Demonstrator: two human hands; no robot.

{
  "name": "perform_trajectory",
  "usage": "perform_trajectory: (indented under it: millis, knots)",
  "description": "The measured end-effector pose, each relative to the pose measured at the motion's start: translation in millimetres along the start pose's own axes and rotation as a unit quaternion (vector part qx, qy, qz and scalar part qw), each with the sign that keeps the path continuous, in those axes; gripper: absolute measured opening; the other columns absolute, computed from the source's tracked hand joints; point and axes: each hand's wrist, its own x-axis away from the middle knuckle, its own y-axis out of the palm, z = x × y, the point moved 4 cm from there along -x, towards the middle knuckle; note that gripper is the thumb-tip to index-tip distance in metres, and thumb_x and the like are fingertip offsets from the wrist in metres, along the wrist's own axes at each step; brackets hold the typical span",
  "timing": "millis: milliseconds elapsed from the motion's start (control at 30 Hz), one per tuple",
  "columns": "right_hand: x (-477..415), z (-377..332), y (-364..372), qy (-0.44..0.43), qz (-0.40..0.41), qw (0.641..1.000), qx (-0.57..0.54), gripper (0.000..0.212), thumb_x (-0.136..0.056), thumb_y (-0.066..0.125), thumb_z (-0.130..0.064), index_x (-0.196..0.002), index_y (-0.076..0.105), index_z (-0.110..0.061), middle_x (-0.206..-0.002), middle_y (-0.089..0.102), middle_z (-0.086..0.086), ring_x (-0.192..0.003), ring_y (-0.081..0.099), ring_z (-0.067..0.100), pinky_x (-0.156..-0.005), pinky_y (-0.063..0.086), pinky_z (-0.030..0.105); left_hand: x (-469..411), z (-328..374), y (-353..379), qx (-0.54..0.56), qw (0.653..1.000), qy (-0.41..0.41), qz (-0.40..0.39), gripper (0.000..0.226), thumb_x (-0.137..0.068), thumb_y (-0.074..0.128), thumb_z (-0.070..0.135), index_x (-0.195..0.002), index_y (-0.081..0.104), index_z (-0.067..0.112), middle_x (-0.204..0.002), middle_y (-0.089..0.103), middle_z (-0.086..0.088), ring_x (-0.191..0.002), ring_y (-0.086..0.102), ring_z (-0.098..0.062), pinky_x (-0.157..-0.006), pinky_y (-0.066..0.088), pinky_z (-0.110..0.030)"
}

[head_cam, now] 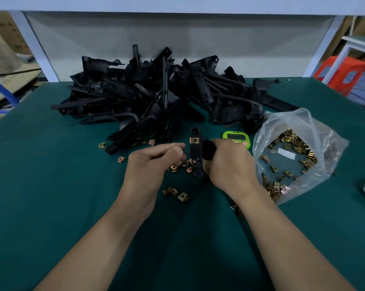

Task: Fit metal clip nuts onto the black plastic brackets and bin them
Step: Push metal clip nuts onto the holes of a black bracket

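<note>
Right hand (230,162) grips a bracket (195,152); left hand's (150,164) fingers (173,147) curl, perhaps pinching something; timer (237,137) digits unreadable.

Bracket pile (156,91) behind; bag of clip nuts (290,156) right of timer (236,138).

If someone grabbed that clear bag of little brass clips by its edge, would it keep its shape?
Probably not: the clear bag looks like thin, crinkled film, so it would likely sag. The clip nuts lie loose inside and would probably slide to one corner.
</note>
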Motion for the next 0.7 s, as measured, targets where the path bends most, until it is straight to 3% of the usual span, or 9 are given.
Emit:
perform_trajectory:
  millis: [133, 233, 300, 400, 533, 633, 700]
  knots:
    - [0.3, 0.8, 0.4, 0.002, -0.011, 1.000, -0.021, 0.011, -0.083, 0.074, -0.031, -0.089, 0.066, -0.025, -0.061, 0.043, -0.010, -0.065, 0.046, 0.025, -0.062, 0.039, 0.031, -1.0, -3.4, -2.7, 0.053, 0.993, -0.103, -0.009, 0.023, -0.066, 0.079, 0.034, -0.082, 0.082, 0.017, -0.084, 0.078, -0.006, -0.065, 0.067, -0.007, -0.056, 0.050, -0.015]
    - [0.9, 1.4, -0.4, 0.000, -0.009, 1.000, -0.020, 0.014, -0.082, 0.073, -0.027, -0.083, 0.059, -0.028, -0.062, 0.044, -0.010, -0.063, 0.045, 0.024, -0.061, 0.038, 0.031, -0.8, -5.0, 0.1, 0.063, 0.984, -0.162, -0.045, 0.013, -0.081, 0.074, 0.025, -0.081, 0.081, 0.014, -0.086, 0.077, -0.009, -0.064, 0.068, -0.010, -0.053, 0.051, -0.017]
    - [0.5, 1.6, -0.4, 0.001, -0.008, 1.000, -0.021, 0.018, -0.082, 0.072, -0.027, -0.079, 0.055, -0.030, -0.062, 0.045, -0.009, -0.058, 0.042, 0.021, -0.061, 0.037, 0.031, 0.0, -6.0, 1.9, 0.077, 0.979, -0.181, -0.059, 0.022, -0.093, 0.067, 0.017, -0.076, 0.081, 0.014, -0.086, 0.077, -0.011, -0.063, 0.068, -0.010, -0.051, 0.052, -0.018]
    - [0.3, 2.4, 0.2, 0.006, -0.011, 1.000, -0.018, 0.019, -0.082, 0.073, -0.026, -0.080, 0.055, -0.030, -0.062, 0.045, -0.009, -0.054, 0.036, 0.014, -0.061, 0.036, 0.031, 0.2, -5.6, 2.4, 0.075, 0.979, -0.180, -0.064, 0.026, -0.096, 0.065, 0.017, -0.076, 0.082, 0.016, -0.084, 0.077, -0.009, -0.063, 0.069, -0.010, -0.052, 0.053, -0.018]
    - [-0.7, 2.7, -0.2, 0.014, -0.017, 0.999, -0.026, 0.020, -0.081, 0.075, -0.028, -0.080, 0.055, -0.031, -0.062, 0.046, -0.010, -0.054, 0.038, 0.014, -0.056, 0.032, 0.030, 0.3, -3.0, 4.1, 0.082, 0.980, -0.157, -0.090, 0.012, -0.080, 0.072, 0.008, -0.078, 0.082, 0.014, -0.080, 0.075, -0.009, -0.070, 0.071, -0.012, -0.062, 0.057, -0.019]
    - [-0.7, 2.9, 0.7, 0.014, -0.033, 0.999, -0.014, 0.019, -0.080, 0.074, -0.025, -0.082, 0.056, -0.032, -0.063, 0.046, -0.009, -0.056, 0.040, 0.017, -0.059, 0.035, 0.030, 1.1, -3.2, 2.4, 0.073, 0.982, -0.151, -0.090, 0.019, -0.071, 0.075, -0.001, -0.079, 0.082, 0.015, -0.078, 0.075, -0.010, -0.072, 0.073, -0.014, -0.064, 0.058, -0.021]
    - [-0.5, 3.6, 2.0, 0.013, -0.037, 0.999, -0.004, 0.017, -0.080, 0.074, -0.026, -0.083, 0.058, -0.031, -0.064, 0.047, -0.009, -0.058, 0.042, 0.019, -0.061, 0.036, 0.031, 0.8, -4.7, 0.9, 0.057, 0.984, -0.151, -0.079, 0.023, -0.076, 0.074, -0.007, -0.083, 0.081, 0.013, -0.080, 0.075, -0.011, -0.072, 0.073, -0.016, -0.063, 0.058, -0.022]
